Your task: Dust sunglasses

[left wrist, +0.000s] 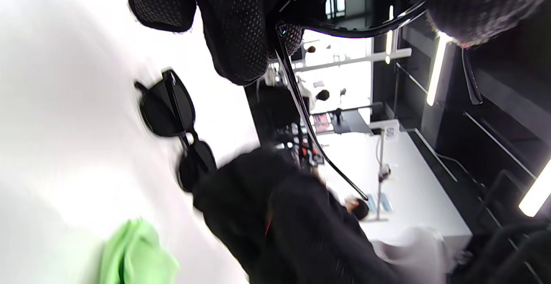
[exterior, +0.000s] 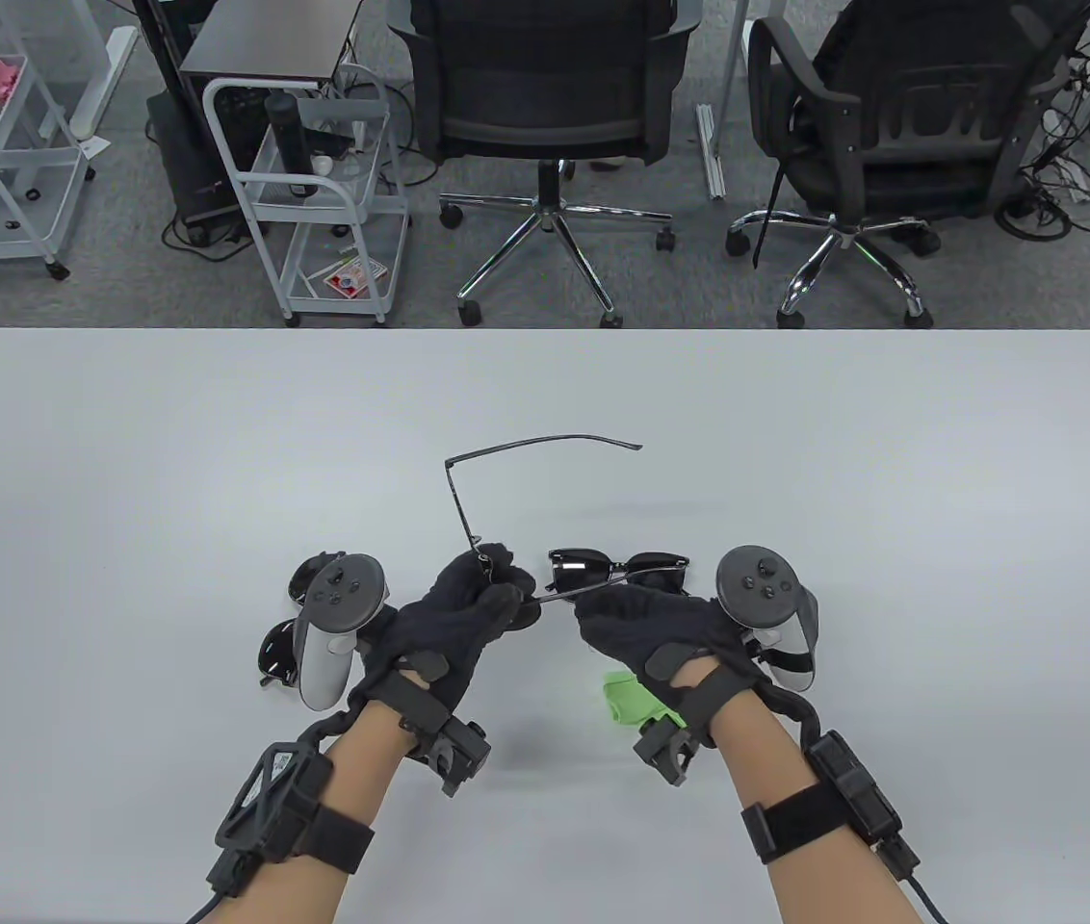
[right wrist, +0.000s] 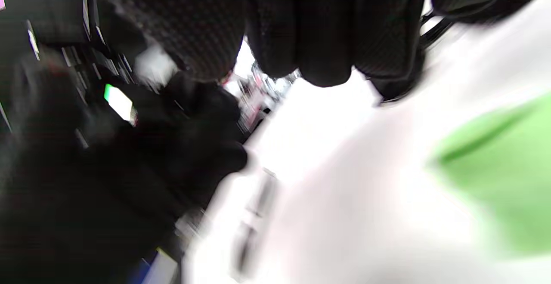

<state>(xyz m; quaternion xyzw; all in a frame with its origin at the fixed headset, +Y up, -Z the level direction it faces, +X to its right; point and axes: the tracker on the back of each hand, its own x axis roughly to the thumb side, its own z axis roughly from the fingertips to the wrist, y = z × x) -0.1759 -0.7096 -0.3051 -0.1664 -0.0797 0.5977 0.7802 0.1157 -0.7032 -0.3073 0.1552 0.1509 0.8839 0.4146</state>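
Pale matte surface [exterior: 795,433], wide and flat. Left hand [exterior: 454,626] in black knit glove, grip closed on thin wire-framed sunglasses [exterior: 506,587] held above the surface; one slim arm [exterior: 545,443] of the frame sticks up and away from the grip. Right hand [exterior: 651,635], same glove, fingers closed over the frame's other end, just beside the left grip. Second sunglasses [exterior: 617,568], dark glossy lenses, lie beyond the right grip. Third pair [exterior: 280,650], rounded dark lenses, mostly hidden left of the left grip. Soft green cloth [exterior: 632,698] crumpled under the right wrist. Left wrist view shows the flat-lying dark pair [left wrist: 172,120] clearly; right wrist view blurred, only fingers [right wrist: 323,38] and cloth [right wrist: 503,168].
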